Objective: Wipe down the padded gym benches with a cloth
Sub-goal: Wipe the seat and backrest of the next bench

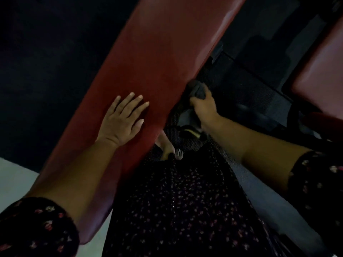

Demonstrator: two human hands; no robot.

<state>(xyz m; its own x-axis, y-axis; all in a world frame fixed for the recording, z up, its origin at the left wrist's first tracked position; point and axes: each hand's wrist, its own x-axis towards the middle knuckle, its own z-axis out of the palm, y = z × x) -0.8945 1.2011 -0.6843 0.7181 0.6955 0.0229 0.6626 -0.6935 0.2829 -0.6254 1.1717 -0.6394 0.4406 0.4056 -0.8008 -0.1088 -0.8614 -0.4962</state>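
Running diagonally, the red padded counter (pixel 157 52) has its long axis from near-left to far-right. On its near part the left hand (pixel 121 121) lies flat, fingers (pixel 128 101) spread. Against its right edge the right hand (pixel 204 106) holds a dark cloth (pixel 197 89), fingers curled round it. Right of the counter lie a dark floor mat (pixel 250 86), a bare foot (pixel 167 145) and a second red pad (pixel 319 71).

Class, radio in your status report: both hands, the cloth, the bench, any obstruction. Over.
Left hand flat on red bench pad. Right hand grips dark cloth at pad's right edge. No obstruction seen on pad.
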